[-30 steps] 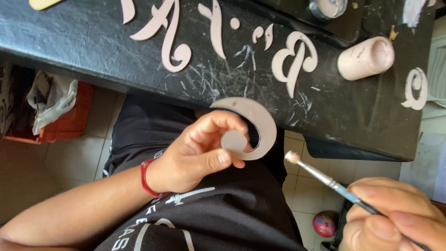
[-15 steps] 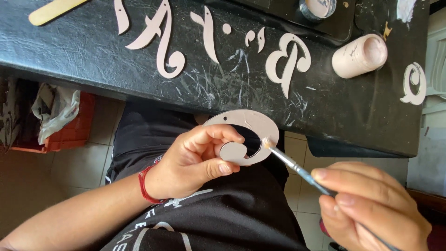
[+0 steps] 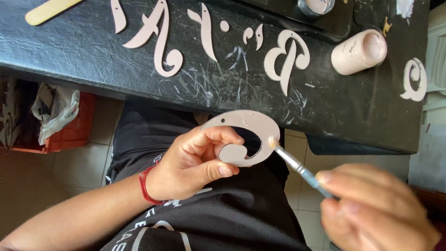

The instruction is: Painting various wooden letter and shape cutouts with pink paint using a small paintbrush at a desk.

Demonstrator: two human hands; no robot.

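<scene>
The left hand (image 3: 195,162) pinches a curved pale cutout (image 3: 248,135) between thumb and fingers, above the lap. The right hand (image 3: 376,209), blurred, grips a brush (image 3: 297,166), its tip touching the cutout's edge. Beyond lies a scratched black table (image 3: 83,51) with similar cutouts and a pink bottle (image 3: 358,52) on its side; tiled floor below.

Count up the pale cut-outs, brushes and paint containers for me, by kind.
table cut-outs: 8
held cut-out, left hand: 1
paintbrush, right hand: 1
paint containers: 2
Total: 12
</scene>
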